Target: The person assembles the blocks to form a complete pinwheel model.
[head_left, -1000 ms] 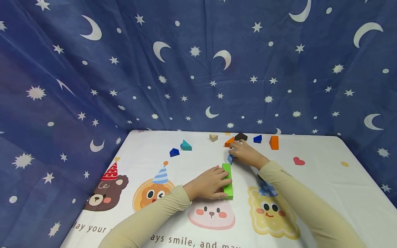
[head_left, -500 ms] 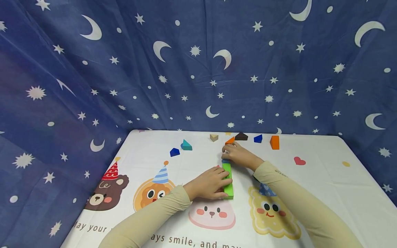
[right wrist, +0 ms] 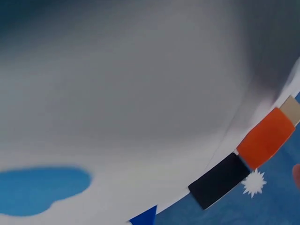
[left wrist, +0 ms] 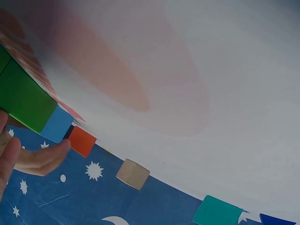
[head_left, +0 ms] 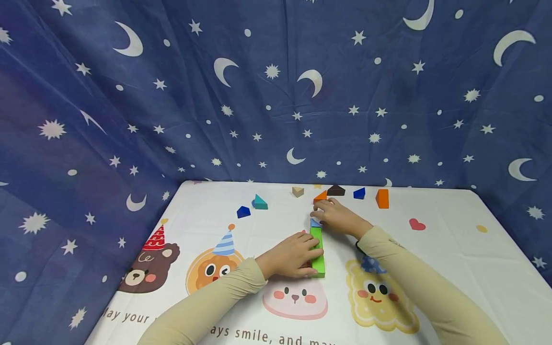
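A bright green block row (head_left: 318,266) lies lengthwise on the table; a seam in the left wrist view divides the green (left wrist: 26,101). My left hand (head_left: 291,255) holds it from the left, fingers bent over its top and right side. At its far end stands a light blue block (head_left: 315,223), against the green end in the left wrist view. My right hand (head_left: 340,218) pinches this blue block from above and the right, hiding part of it. Just beyond those fingers is an orange triangular block (head_left: 319,197). The right wrist view shows little of the hand.
Along the back edge lie a wooden block (head_left: 297,192), a dark brown block (head_left: 336,190), a blue block (head_left: 359,193) and a larger orange block (head_left: 382,199). Back left are a teal triangle (head_left: 260,203) and another blue block (head_left: 243,212). A starry curtain (head_left: 276,124) hangs behind.
My right hand has brought the light blue block leftward to the far end of the green row, then drawn slightly right. The left hand has stayed on the green.
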The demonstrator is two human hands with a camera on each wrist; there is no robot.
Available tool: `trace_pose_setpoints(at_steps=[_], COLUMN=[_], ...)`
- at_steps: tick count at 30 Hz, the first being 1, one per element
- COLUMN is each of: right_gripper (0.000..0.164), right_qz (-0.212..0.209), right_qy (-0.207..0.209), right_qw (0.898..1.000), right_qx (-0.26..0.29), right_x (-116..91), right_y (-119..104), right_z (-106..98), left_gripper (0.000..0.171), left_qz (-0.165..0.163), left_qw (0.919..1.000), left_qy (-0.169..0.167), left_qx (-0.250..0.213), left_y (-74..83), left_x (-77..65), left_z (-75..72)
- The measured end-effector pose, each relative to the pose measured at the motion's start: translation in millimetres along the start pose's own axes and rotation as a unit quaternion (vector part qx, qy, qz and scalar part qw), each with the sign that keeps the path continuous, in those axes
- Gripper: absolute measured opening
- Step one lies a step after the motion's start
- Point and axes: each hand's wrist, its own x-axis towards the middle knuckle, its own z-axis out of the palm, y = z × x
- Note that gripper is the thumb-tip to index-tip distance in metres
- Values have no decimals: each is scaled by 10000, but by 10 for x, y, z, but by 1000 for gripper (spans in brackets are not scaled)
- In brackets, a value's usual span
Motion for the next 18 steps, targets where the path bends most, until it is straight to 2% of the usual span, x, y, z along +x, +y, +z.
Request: trace_pose_setpoints(at_steps=[5,9,18], right_gripper=[19,10,11], right_qz=[43,-116,-299], right_qy=[20,89,109], right_qw=[9997,9993,9993], right_qx=[235,348,175], right_x=[-82,-120,-131], right_y=[28,7,-34], right_z=[-15,-27,-25], left_gripper=[44,45,45], left_qz=[-12,-40,-43], left_qw=[10000,10000,9999], left_qy=[-22,-61,-54], left_qx=[-8,-11,-103], left_y=[1,-3,9], left_x=[-5,-11,-6], left_z=[-14,-15,-25])
